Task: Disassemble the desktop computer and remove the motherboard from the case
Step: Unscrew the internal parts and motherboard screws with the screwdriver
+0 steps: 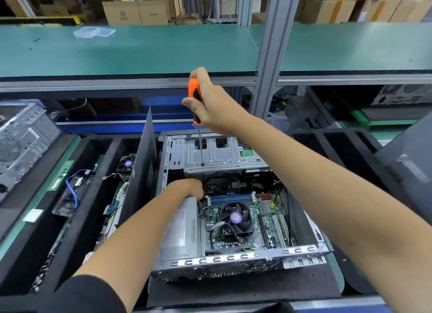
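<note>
- While the right hand (pixel 207 100) stands the orange-and-black screwdriver (pixel 196 100) upright, its thin shaft runs straight down and the tip meets the silver drive cage (pixel 222 153) at about 12 o'clock inside the desktop case (pixel 301 252); I judge the step in hand to be loosening a screw that holds this cage, an early stage of the strip-down.
- The motherboard (pixel 240 226) lies flat on the floor of the open case, at the centre-right of it, with the black CPU fan (pixel 235 218) on top and the blue-and-green memory slots (pixel 230 198) at 12 o'clock from the fan. Cables are plugged into it, so it is not yet free.
- The right hand wraps its curled fingers and thumb round the handle from the 3 o'clock side, wrist bent down, forearm stretched in from 4 o'clock.
- The left hand (pixel 188 188) reaches in from 7 o'clock over the grey power supply (pixel 180 231) and dips toward the wiring by the slots. Its fingertips are hidden below the cage edge, so I cannot tell whether it grips a cable or merely steadies.
- The next move probably calls for firm downward pressure and a steady turn, keeping the tip seated so it does not slip toward the board below.
- A dark side panel (pixel 140 170) leans upright at 9 o'clock of the case, which rests on a black mat (pixel 233 289) on the surface.
</note>
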`<state>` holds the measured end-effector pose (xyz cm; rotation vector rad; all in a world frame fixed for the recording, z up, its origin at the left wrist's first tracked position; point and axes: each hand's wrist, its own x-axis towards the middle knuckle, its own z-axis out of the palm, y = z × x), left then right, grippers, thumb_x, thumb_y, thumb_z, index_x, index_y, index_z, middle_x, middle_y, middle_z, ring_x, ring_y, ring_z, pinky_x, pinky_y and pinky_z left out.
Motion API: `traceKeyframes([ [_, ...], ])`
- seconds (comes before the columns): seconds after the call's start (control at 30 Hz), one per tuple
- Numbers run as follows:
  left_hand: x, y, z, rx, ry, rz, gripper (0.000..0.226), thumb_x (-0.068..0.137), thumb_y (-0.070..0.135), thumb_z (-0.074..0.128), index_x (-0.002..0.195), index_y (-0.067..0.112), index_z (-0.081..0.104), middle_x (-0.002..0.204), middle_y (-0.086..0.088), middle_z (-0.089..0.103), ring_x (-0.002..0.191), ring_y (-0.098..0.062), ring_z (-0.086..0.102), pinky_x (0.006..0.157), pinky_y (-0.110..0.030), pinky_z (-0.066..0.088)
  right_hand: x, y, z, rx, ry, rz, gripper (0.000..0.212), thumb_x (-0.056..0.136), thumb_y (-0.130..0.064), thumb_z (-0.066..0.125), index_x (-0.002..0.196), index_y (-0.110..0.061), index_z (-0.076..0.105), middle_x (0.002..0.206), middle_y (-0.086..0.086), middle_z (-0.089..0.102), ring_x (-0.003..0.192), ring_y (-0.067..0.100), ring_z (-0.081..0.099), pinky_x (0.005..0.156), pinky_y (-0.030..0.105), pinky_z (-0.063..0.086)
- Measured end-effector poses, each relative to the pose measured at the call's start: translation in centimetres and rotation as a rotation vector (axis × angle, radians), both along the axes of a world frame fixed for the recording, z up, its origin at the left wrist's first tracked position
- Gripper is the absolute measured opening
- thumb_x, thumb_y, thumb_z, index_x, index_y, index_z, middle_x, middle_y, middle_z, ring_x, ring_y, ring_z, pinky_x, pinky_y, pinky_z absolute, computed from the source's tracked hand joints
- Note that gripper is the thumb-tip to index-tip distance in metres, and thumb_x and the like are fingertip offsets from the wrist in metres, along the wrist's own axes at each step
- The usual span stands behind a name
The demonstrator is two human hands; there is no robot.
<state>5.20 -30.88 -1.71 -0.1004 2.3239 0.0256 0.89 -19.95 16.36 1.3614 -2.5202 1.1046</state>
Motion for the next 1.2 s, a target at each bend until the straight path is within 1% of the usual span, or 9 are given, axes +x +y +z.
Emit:
traceKeyframes([
  [0.1,0.1,-0.6,-0.1,0.02,-0.011,0.035,0.034,0.094,0.005,0.037,0.125,-0.004,0.047,0.098,-0.011,0.051,0.079,-0.02,0.048,0.065,-0.029,0.038,-0.3,0.2,0.2,-0.021,0.006,0.002,0.033,0.1,-0.025,0.049,0.123,-0.008,0.031,0.073,0.01,0.053,0.06,0.025,0.053,0.056,0.034,0.044],
  [0.3,0.2,-0.5,-0.3,0.063,-0.002,0.064,0.055,0.09,0.004,0.044,0.142,-0.006,0.028,0.079,-0.005,0.049,0.061,-0.014,0.04,0.05,-0.024,0.032,-0.7,0.6,0.9,-0.086,-0.004,0.011,0.034,0.1,-0.021,0.049,0.123,-0.003,0.031,0.086,0.022,0.061,0.069,0.032,0.06,0.06,0.035,0.049],
  [0.37,0.1,-0.8,-0.4,0.128,-0.027,0.08,0.067,0.088,0.003,0.046,0.149,0.006,0.02,0.119,-0.014,0.056,0.084,-0.02,0.053,0.067,-0.028,0.047,-0.8,0.7,1.0,-0.085,-0.005,0.002,0.034,0.1,-0.021,0.048,0.124,-0.004,0.03,0.087,0.022,0.061,0.071,0.033,0.061,0.063,0.039,0.051],
  [0.43,0.2,-0.7,-0.5,0.163,-0.054,0.05,0.074,0.087,0.0,0.044,0.153,0.016,0.015,0.152,-0.014,0.031,0.123,-0.026,0.046,0.098,-0.034,0.042,-1.0,0.6,1.1,-0.074,-0.01,0.001,0.034,0.101,-0.022,0.048,0.124,-0.005,0.03,0.088,0.022,0.062,0.072,0.034,0.061,0.065,0.041,0.052],
  [0.53,0.2,-0.5,-0.7,0.157,-0.054,0.026,0.071,0.089,-0.001,0.041,0.153,0.015,0.015,0.159,-0.01,0.018,0.142,-0.027,0.026,0.111,-0.032,0.03,-1.1,0.4,0.9,-0.048,-0.033,0.013,0.032,0.101,-0.022,0.047,0.122,-0.005,0.031,0.088,0.022,0.062,0.073,0.033,0.062,0.064,0.039,0.054],
  [0.87,-0.2,-0.5,-1.7,0.059,-0.1,0.018,0.065,0.091,0.007,0.042,0.152,0.009,0.018,0.156,-0.013,0.025,0.14,-0.029,0.03,0.111,-0.036,0.032,-1.4,-0.1,-0.6,0.061,-0.103,0.026,0.031,0.101,-0.025,0.047,0.123,-0.011,0.03,0.086,0.022,0.063,0.072,0.035,0.06,0.07,0.047,0.051],
  [0.93,-0.2,-0.6,-1.9,0.053,-0.085,0.021,0.052,0.091,0.008,0.043,0.142,0.003,0.037,0.123,-0.015,0.055,0.105,-0.027,0.056,0.085,-0.034,0.047,-1.4,0.0,-0.9,0.067,-0.122,0.046,0.029,0.101,-0.024,0.047,0.121,-0.011,0.03,0.082,0.022,0.061,0.065,0.032,0.053,0.065,0.044,0.05],
  [1.0,-0.2,-0.8,-1.8,0.045,-0.048,0.026,0.039,0.091,0.008,0.043,0.128,0.0,0.049,0.086,-0.006,0.053,0.069,-0.017,0.049,0.061,-0.028,0.04,-1.4,0.0,-1.3,0.076,-0.123,0.06,0.028,0.101,-0.024,0.047,0.12,-0.011,0.031,0.073,0.014,0.054,0.059,0.023,0.046,0.057,0.035,0.044],
  [1.2,-0.3,-0.7,-1.9,0.079,0.013,0.031,0.043,0.093,0.012,0.043,0.136,0.004,0.046,0.124,-0.016,0.057,0.091,-0.024,0.056,0.074,-0.03,0.045,-1.4,0.2,-1.8,0.076,-0.117,0.062,0.028,0.101,-0.025,0.047,0.12,-0.014,0.031,0.07,0.008,0.05,0.056,0.017,0.043,0.054,0.028,0.04],
])
